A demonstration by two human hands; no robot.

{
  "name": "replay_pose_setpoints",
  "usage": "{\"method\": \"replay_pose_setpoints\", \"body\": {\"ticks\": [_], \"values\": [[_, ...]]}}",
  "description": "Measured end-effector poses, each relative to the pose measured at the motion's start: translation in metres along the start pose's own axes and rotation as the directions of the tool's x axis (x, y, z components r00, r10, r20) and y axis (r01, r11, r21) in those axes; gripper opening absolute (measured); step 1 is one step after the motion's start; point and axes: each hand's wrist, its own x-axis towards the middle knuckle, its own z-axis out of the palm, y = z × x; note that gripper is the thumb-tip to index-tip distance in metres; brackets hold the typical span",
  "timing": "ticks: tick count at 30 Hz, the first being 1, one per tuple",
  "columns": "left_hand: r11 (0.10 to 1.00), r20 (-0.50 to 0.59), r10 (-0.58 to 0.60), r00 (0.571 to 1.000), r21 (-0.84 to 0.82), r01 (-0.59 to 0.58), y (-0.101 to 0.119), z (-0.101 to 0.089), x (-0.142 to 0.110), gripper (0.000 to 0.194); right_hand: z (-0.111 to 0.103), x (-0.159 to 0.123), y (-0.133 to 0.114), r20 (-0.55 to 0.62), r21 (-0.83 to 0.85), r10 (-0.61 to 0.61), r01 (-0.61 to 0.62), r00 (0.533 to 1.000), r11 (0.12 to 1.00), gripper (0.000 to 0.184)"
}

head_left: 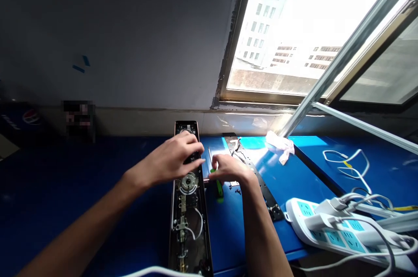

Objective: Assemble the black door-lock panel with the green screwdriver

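A long, narrow door-lock housing [192, 251] lies lengthwise on the table, its inside exposed, with a round metal disc [188, 182], a white wire [200, 224] and metal mechanism parts. My left hand [183, 153] hovers over its upper part, thumb and fingers apart, holding nothing visible. My right hand [228, 168] is just right of the housing, fingers curled beside a small pinkish metal piece [206, 180] at the housing's side. Whether the fingers grip that piece is hard to make out. Beneath this hand lies a screwdriver [219, 190] with a green handle, partly covered.
A black flat plate [261, 185] lies right of my hand, with small dark screws [237, 190] near it. Farther right are a white power strip [298, 220] with plugs and cables, crumpled tissue [281, 144] and a metal frame bar [313, 94]. A wall and window stand behind.
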Motion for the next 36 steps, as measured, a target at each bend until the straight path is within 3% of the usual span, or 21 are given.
{"method": "replay_pose_setpoints", "body": {"ticks": [3, 8, 12, 15, 17, 18, 20, 26, 29, 33, 36], "values": [[0.973, 0.012, 0.229, 0.973, -0.012, -0.229, 0.005, 0.027, 0.005, 0.021, -0.013, -0.006, 0.01, -0.206, 0.072, -0.018, 0.034, 0.978, 0.997, 0.017], [0.938, 0.047, 0.345, 0.937, 0.005, -0.346, 0.008, 0.06, 0.009, 0.032, -0.031, -0.014, 0.025, -0.491, 0.173, -0.013, 0.112, 0.871, 0.979, 0.01], [0.928, 0.061, 0.371, 0.927, -0.005, -0.372, 0.009, 0.067, 0.011, 0.035, -0.032, -0.014, 0.029, -0.678, 0.253, 0.028, 0.198, 0.735, 0.947, 0.026], [0.934, 0.084, 0.357, 0.93, -0.025, -0.356, 0.011, 0.065, 0.012, 0.033, -0.031, -0.016, 0.028, -0.819, 0.274, 0.039, 0.33, 0.573, 0.903, 0.044], [0.94, 0.099, 0.341, 0.935, -0.035, -0.339, 0.013, 0.063, 0.012, 0.032, -0.031, -0.017, 0.029, -0.878, 0.23, 0.015, 0.394, 0.478, 0.89, 0.044], [0.942, 0.1, 0.337, 0.936, -0.039, -0.334, 0.014, 0.062, 0.012, 0.031, -0.03, -0.018, 0.029, -0.889, 0.202, -0.005, 0.401, 0.459, 0.893, 0.042], [0.942, 0.098, 0.335, 0.937, -0.041, -0.332, 0.016, 0.061, 0.012, 0.031, -0.03, -0.019, 0.032, -0.886, 0.163, -0.042, 0.396, 0.462, 0.904, 0.041], [0.941, 0.127, 0.336, 0.933, -0.017, -0.337, 0.021, 0.062, 0.012, 0.026, -0.028, -0.016, 0.038, -0.838, 0.2, -0.059, 0.406, 0.542, 0.892, 0.043], [0.946, 0.133, 0.324, 0.937, -0.035, -0.323, 0.022, 0.062, 0.012, 0.026, -0.028, -0.017, 0.036, -0.828, 0.208, -0.058, 0.401, 0.558, 0.892, 0.043], [0.942, 0.041, 0.315, 0.948, -0.133, -0.308, 0.018, 0.049, 0.012, 0.028, -0.03, -0.022, 0.03, -0.847, 0.204, -0.069, 0.442, 0.528, 0.874, 0.044], [0.973, -0.051, 0.181, 0.982, -0.137, -0.187, 0.008, 0.027, 0.008, 0.021, -0.035, -0.027, 0.021, -0.886, 0.19, -0.078, 0.509, 0.457, 0.839, 0.043]]}}
